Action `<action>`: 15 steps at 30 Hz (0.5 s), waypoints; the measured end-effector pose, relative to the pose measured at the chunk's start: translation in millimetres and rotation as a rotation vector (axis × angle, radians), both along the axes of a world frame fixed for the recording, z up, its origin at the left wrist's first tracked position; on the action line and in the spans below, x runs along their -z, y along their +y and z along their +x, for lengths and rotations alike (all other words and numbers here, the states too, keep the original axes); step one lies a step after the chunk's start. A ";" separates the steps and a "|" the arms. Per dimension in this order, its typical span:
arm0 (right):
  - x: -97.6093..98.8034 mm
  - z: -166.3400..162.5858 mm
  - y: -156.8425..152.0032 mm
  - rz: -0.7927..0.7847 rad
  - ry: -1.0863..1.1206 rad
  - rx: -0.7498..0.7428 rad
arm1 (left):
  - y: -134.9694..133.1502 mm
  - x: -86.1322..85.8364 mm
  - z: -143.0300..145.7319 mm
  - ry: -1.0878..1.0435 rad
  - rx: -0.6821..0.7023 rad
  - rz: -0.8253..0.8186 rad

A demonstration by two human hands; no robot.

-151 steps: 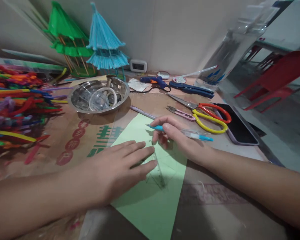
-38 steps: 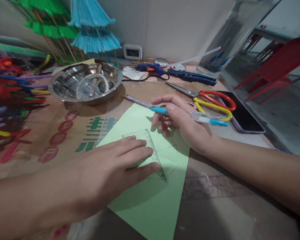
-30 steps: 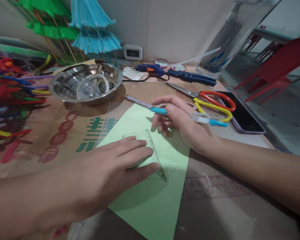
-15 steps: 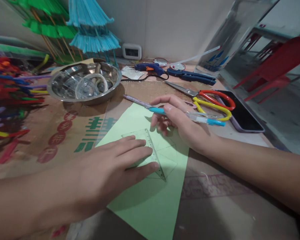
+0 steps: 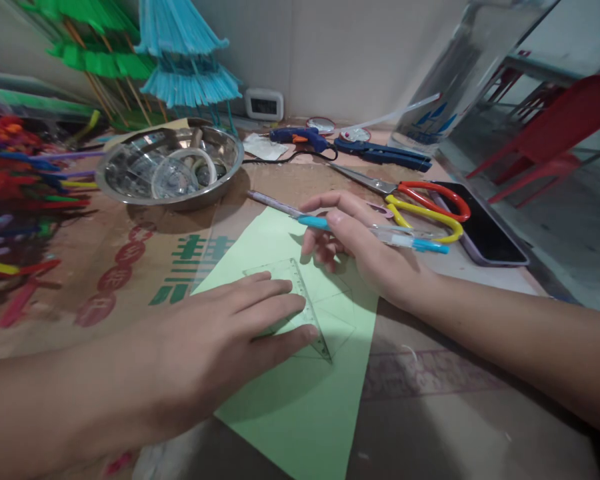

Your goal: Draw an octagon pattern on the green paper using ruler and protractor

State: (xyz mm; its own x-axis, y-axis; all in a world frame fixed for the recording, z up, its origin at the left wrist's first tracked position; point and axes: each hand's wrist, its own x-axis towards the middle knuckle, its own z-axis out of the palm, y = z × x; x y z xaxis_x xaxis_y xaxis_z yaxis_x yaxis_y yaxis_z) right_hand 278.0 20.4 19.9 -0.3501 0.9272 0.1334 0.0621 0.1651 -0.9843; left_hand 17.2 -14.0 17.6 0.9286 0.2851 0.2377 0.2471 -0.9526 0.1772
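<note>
Pale green paper (image 5: 300,413) lies on the cardboard-covered table, with thin pencil lines forming a shape on it. My left hand (image 5: 230,327) rests flat with fingers stretched over a clear set square (image 5: 305,290), pressing it against the paper. Its scaled edge crosses the drawn lines. My right hand (image 5: 365,247) sits at the paper's upper right, thumb and fingers closed around a pen (image 5: 313,221) with a light blue grip and a clear barrel. The pen lies almost level, its tip pointing left and apart from the drawing.
Scissors (image 5: 430,207) with red and yellow handles lie beside a phone (image 5: 485,227) on the right. Behind are a metal bowl (image 5: 170,197), a glue gun (image 5: 300,137) and a clear container (image 5: 465,73). Colourful pipe cleaners (image 5: 25,193) fill the left side. A red chair (image 5: 560,127) stands beyond.
</note>
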 end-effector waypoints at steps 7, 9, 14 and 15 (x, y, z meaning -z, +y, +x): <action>-0.3 -0.6 -1.2 -0.018 -0.009 0.004 | -8.1 -9.0 12.5 0.009 -0.035 -0.011; -0.1 -0.3 -1.4 -0.014 -0.008 0.000 | -7.4 -8.6 12.1 0.021 -0.032 -0.011; 0.4 0.6 -1.1 -0.007 -0.013 -0.006 | -2.2 1.3 -0.2 0.032 0.052 -0.047; 0.6 0.5 -1.0 -0.007 -0.012 -0.006 | -2.0 4.0 -2.7 0.026 0.040 -0.079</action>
State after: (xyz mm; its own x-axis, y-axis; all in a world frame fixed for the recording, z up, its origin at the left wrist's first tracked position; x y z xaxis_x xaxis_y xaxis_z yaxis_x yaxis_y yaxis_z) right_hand 278.5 19.4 19.3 -0.3570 0.9260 0.1230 0.0731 0.1590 -0.9846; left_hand 14.6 -16.0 13.6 0.9452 0.2645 0.1916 0.2147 -0.9452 0.2459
